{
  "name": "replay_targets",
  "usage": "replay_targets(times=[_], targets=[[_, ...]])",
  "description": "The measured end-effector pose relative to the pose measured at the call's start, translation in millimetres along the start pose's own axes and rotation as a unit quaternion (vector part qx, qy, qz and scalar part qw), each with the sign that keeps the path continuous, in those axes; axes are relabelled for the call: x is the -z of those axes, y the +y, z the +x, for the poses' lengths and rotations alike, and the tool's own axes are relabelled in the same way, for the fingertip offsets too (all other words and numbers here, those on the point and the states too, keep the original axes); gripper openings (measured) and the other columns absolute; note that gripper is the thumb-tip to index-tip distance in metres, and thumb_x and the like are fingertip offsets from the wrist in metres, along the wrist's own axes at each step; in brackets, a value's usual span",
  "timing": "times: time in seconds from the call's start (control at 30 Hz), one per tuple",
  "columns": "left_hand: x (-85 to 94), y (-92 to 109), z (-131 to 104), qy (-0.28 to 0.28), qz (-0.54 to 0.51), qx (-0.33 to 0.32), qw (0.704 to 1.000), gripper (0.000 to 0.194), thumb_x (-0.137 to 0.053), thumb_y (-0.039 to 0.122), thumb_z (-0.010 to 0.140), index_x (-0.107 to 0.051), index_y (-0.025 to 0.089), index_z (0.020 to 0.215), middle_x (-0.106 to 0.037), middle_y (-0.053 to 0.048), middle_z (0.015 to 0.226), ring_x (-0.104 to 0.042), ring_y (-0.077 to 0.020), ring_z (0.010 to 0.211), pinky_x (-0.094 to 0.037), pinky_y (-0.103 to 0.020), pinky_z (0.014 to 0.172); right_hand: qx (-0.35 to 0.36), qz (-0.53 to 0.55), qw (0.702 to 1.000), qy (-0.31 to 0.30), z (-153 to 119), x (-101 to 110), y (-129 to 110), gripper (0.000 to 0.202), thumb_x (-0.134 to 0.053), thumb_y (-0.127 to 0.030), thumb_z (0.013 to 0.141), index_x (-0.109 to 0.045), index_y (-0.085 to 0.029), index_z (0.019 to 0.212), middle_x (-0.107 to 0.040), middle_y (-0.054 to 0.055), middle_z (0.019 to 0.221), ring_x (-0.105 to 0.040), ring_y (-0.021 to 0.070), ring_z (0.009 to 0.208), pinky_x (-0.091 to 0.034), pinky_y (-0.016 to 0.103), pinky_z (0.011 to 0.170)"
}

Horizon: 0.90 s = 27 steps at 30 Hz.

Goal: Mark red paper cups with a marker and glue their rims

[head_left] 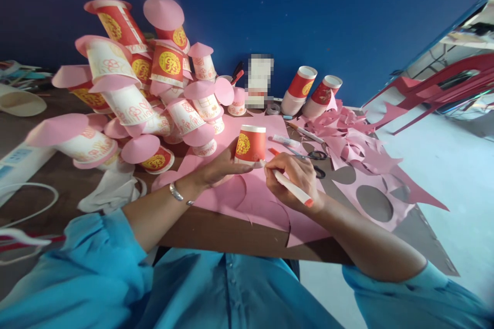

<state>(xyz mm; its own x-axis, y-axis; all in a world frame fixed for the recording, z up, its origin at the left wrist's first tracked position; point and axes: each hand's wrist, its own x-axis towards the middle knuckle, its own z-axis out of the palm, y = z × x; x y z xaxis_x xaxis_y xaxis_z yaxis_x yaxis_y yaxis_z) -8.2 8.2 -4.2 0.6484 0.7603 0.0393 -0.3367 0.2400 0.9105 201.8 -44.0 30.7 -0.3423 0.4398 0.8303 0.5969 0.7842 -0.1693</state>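
A red paper cup (pixel 252 145) with a yellow emblem and white rim is in my left hand (pixel 219 165), whose fingers wrap round its lower left side. My right hand (pixel 295 177) is closed on a white marker pen (pixel 288 186) with an orange-red end. The pen's tip meets or nearly meets the white band low on the cup; the exact contact is too small to tell. Beneath both hands lie pink paper sheets (pixel 266 200). Just beyond my right hand are a pair of scissors (pixel 317 155) and a clear-white tube (pixel 285 141).
On the left stands a pile of cups with pink cone tops (pixel 170 64). Two stacks of cups (pixel 299 90) stand by the blue wall. Pink paper scraps (pixel 347 133) cover the right side, with a red chair (pixel 443 85) beyond. A white cloth (pixel 108 190) lies near my left forearm.
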Motion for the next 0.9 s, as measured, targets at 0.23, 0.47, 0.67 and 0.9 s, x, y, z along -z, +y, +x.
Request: replay_targets(times=[0.23,0.47,0.67,0.9], targets=[[-0.7,0.0,0.2,0.011,0.012,0.009,1.0,0.085,-0.101,0.031,0.078,-0.06,0.027,0.152,-0.08,-0.008,0.124,-0.076,-0.0307,0.121,-0.053,-0.049,0.113,-0.001,-0.002,1.0,0.001,-0.8,0.6,-1.7,0.022,-0.06,-0.004,0.095,-0.056,-0.026,0.095,-0.073,-0.004,0.073,-0.068,0.0127,0.056,-0.05,0.024,0.053],[-0.2,-1.5,0.6,0.018,0.014,0.002,1.0,0.078,-0.101,0.028,0.079,-0.063,0.026,0.147,-0.08,-0.007,0.12,-0.076,-0.0265,0.113,-0.055,-0.043,0.106,0.002,0.017,1.0,-0.004,-1.0,0.9,-1.8,0.019,-0.06,-0.006,0.097,-0.057,-0.025,0.096,-0.074,-0.003,0.076,-0.07,0.0128,0.06,-0.054,0.024,0.056],[2.1,-3.1,0.9,0.01,0.016,-0.007,1.0,0.079,-0.099,0.028,0.081,-0.062,0.027,0.15,-0.079,-0.009,0.128,-0.075,-0.0306,0.122,-0.056,-0.044,0.106,0.015,0.038,0.999,0.004,-0.5,2.1,-2.0,0.019,-0.062,-0.007,0.098,-0.058,-0.025,0.1,-0.074,-0.003,0.076,-0.071,0.0136,0.059,-0.056,0.025,0.057],[-6.4,6.9,0.2,0.004,-0.023,-0.013,1.0,0.065,-0.099,0.028,0.08,-0.071,0.028,0.139,-0.08,-0.007,0.13,-0.074,-0.0319,0.131,-0.052,-0.05,0.12,-0.038,0.043,0.998,0.028,0.0,7.9,4.8,0.01,-0.065,-0.018,0.105,-0.063,-0.026,0.111,-0.081,0.003,0.092,-0.081,0.0186,0.08,-0.066,0.031,0.072]])
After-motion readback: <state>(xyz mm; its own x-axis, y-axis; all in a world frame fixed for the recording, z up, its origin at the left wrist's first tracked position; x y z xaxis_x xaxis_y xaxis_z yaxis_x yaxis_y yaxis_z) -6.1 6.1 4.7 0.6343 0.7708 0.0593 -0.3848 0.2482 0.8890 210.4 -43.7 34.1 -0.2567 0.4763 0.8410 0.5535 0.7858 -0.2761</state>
